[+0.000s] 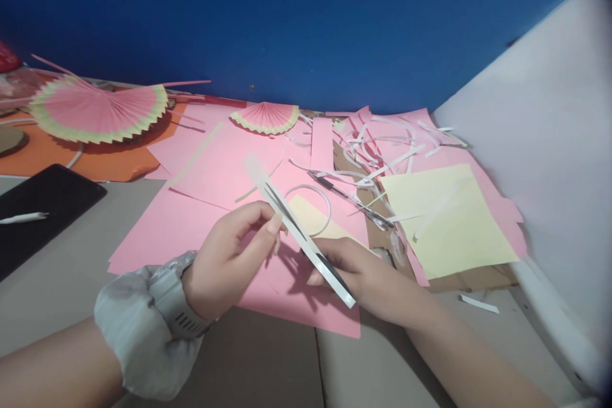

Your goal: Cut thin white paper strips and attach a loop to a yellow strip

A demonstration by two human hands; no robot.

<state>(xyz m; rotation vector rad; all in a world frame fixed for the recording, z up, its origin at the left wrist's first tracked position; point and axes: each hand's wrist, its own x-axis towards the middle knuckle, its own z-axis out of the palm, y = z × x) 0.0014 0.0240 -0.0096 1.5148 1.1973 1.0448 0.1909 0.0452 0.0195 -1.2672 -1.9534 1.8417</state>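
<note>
My left hand, with a grey watch and a pushed-up sleeve at the wrist, pinches the upper part of a stack of thin white paper strips. My right hand grips the lower end of the same stack, fingers closed around it. The strips slant from upper left to lower right above a large pink sheet. A white paper loop lies just behind the strips.
A yellow sheet lies to the right over brown cardboard, with several loose white strips behind it. Two pink pleated fans rest by the blue wall. A black phone sits at left. A white panel rises at right.
</note>
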